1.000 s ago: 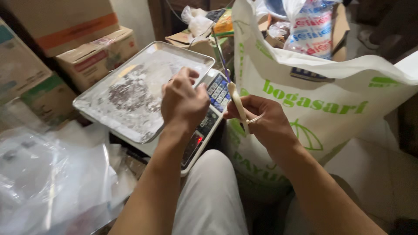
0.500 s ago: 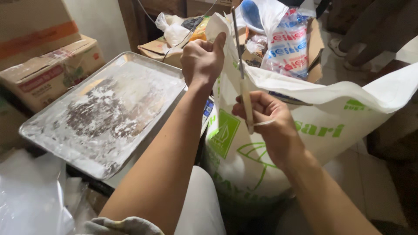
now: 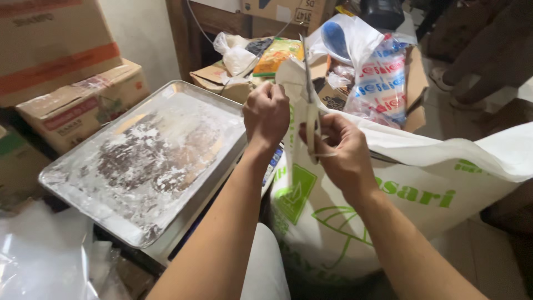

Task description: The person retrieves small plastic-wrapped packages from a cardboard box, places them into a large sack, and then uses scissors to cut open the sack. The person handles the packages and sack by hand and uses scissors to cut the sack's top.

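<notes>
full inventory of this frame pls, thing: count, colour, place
sack: 1, white with green print, centre right, top corner pinched up
knife: 1, thin blade pointing up with a pale handle, at the sack's top edge
scale tray: 1, metal, dusted with white powder, left of centre
cardboard boxes: several, brown, stacked at left
open carton: 1, brown, top centre, filled with packets
printed packet: 1, white with red and blue print, in the carton
clear plastic bags: a heap, transparent, bottom left
another person's foot: 1, top right, on the floor
left hand: 1, fingers closed on the sack's corner
right hand: 1, fingers wrapped around the knife handle
</notes>
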